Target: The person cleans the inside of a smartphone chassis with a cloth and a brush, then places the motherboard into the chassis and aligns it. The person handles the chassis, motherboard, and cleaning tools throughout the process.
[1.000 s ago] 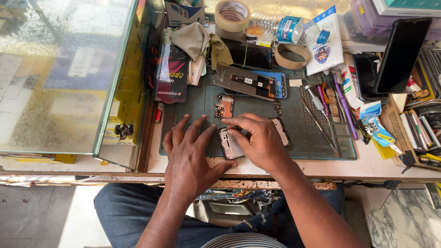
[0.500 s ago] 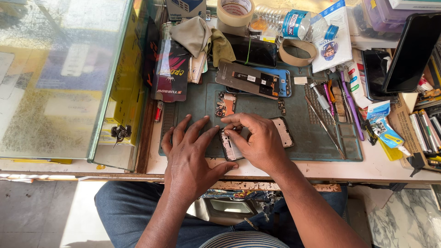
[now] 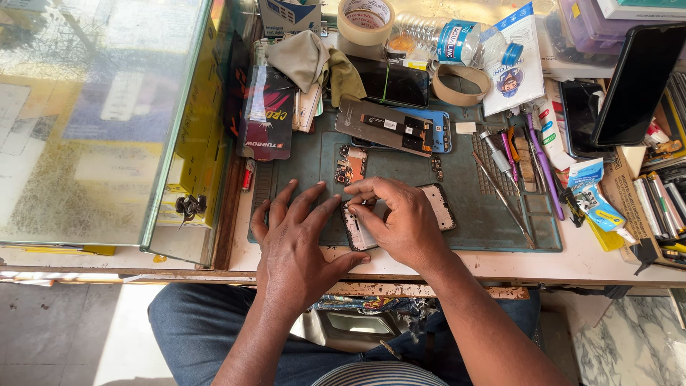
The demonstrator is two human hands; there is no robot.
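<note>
Covering the bench: a green work mat (image 3: 464, 207) is lying across the tabletop, with a glass display case (image 3: 93, 121) standing to its left.
Left hand: the left hand (image 3: 296, 246) is lying flat on the mat, fingers spread, its fingertips pressing against the left edge of the phone frame.
Right hand: the right hand (image 3: 404, 218) is bending over the phone frame, thumb and forefinger pinching at its upper left corner.
Phone frame: the opened phone frame (image 3: 439, 207) is lying on the near middle of the mat, mostly hidden under the right hand.
Circuit board: a small circuit board (image 3: 350, 164) is sitting just beyond the fingers.
</note>
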